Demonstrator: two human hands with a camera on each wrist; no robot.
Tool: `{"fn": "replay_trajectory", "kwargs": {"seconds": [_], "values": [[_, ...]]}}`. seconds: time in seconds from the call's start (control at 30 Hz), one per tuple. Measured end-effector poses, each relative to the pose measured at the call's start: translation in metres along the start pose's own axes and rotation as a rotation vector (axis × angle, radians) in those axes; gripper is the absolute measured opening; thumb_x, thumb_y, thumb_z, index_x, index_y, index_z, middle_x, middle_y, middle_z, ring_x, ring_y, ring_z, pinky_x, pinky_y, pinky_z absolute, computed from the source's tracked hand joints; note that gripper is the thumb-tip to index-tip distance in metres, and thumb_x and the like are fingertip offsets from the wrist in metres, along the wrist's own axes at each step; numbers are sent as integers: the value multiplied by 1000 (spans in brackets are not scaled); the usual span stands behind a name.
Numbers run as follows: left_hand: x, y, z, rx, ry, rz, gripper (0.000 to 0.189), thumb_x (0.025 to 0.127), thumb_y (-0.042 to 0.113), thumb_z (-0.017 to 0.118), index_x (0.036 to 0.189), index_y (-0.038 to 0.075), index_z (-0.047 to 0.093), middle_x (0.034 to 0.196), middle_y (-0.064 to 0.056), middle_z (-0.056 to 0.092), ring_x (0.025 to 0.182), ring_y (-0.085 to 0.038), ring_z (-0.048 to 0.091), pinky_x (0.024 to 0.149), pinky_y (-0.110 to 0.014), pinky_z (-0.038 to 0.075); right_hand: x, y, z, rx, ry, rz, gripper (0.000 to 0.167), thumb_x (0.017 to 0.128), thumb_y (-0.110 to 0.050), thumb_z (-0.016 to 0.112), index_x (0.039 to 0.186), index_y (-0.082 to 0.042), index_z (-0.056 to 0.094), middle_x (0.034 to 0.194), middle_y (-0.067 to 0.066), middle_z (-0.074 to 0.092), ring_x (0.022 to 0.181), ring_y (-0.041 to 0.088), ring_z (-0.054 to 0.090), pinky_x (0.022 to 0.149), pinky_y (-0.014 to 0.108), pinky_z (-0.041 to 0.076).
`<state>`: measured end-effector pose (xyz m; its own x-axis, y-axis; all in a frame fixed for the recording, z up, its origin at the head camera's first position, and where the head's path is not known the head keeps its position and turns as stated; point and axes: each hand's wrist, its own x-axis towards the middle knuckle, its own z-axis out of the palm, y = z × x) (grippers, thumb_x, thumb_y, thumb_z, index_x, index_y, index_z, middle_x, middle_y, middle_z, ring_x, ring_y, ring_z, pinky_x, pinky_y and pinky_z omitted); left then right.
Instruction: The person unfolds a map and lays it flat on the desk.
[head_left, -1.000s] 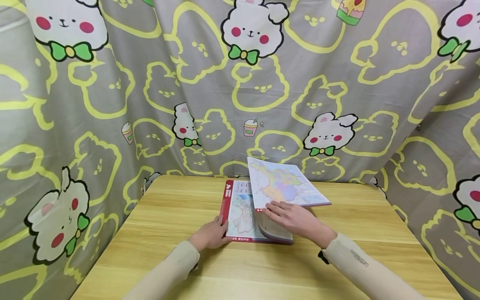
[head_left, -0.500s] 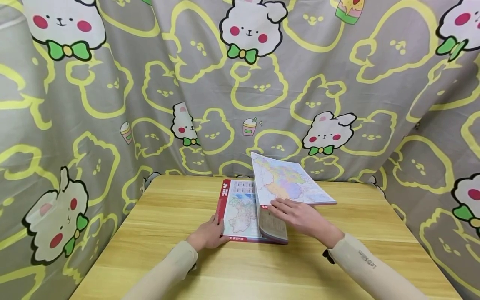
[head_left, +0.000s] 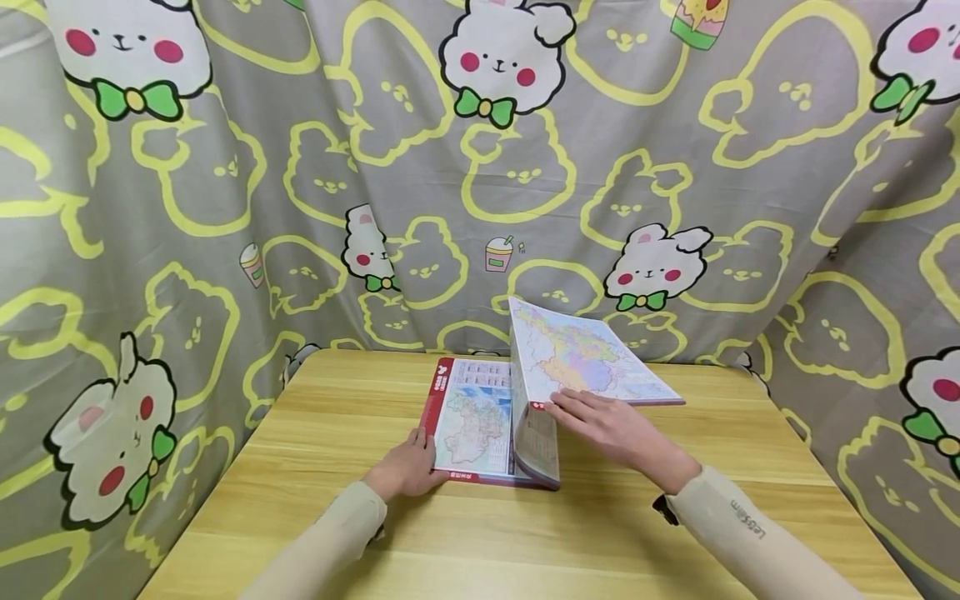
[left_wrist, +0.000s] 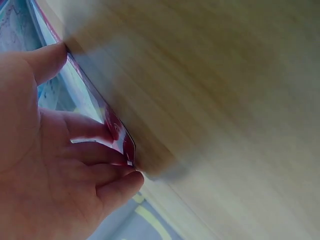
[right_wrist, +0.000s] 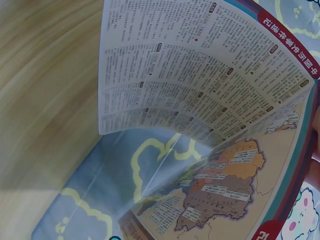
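Note:
A large map book [head_left: 471,433] with a red border lies partly opened on the table. Its lower part is flat, showing a map, while a raised leaf [head_left: 577,358] with a coloured map leans up to the right. At the near left corner, my left hand [head_left: 408,467] grips the book; in the left wrist view its thumb and bent fingertips meet the edge. My right hand [head_left: 603,425] holds the raised leaf by its near edge, fingers on top, thumb hidden. Between the parts, the right wrist view shows a curved text page [right_wrist: 185,70] and a brown-orange map page [right_wrist: 225,185].
The wooden table [head_left: 315,533] reaches under both forearms and on to the back. Behind it and at both sides hangs a grey curtain [head_left: 420,183] with rabbit prints, close behind the raised leaf.
My left hand and the lower part of the map book have slid left. My right hand has moved right with the raised leaf, which now stands higher, and the gap between the parts is wider.

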<state>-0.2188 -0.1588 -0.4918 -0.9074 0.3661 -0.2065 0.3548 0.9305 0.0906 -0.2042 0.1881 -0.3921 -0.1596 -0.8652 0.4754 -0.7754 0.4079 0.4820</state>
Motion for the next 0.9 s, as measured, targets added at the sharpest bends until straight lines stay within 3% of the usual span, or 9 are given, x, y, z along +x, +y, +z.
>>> {"fn": "replay_trajectory", "kwargs": {"seconds": [0.27,0.9], "values": [[-1,-11,3,-31,0,-26,87,88,53,58,135,-16,38,145,-32,29,135,-43,27,105,-48,32,-1,2,-1,5,64,-23,49,105,-4,13,124,1,58,119,15,63,104,28,62,78,38,53],[-6,-33,2,-99,-16,-97,92,85,53,62,136,-18,33,145,-34,27,134,-43,26,102,-52,33,-8,7,-11,21,101,22,45,105,-5,17,125,1,57,121,16,61,105,28,62,77,40,53]]}}
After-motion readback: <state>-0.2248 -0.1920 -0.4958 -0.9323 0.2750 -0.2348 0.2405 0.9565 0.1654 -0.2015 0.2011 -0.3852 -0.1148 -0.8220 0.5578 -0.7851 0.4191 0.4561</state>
